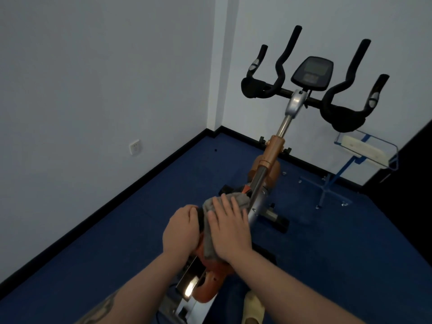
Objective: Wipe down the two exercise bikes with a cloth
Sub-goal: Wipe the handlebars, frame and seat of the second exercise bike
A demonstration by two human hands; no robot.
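I have the grey cloth (214,220) pressed onto the orange frame (210,274) of the exercise bike (271,157), low down where the silver post (257,195) meets the body. My right hand (231,232) lies flat on top of the cloth, fingers (233,206) straight and spread, pushing it against the frame rather than gripping it. My left hand (181,232) sits just beside it on the near side of the same frame, its fingers curled over the black and orange edge; I judge it is steadying the bike, though how firmly it grips I cannot tell.

As for progress, I read this as the middle of the first bike. The cloth is on the lower frame, while the black handlebars (336,97) and the console (312,72) stand well above and apart from my hands; whether they have been wiped the view does not show. The saddle and pedals are out of sight. Only one bike is in view, so the second one appears to be wholly left to do.

Around it lie the blue floor (117,242), a clear stand (364,148) near the wall, and a wall socket (135,147).
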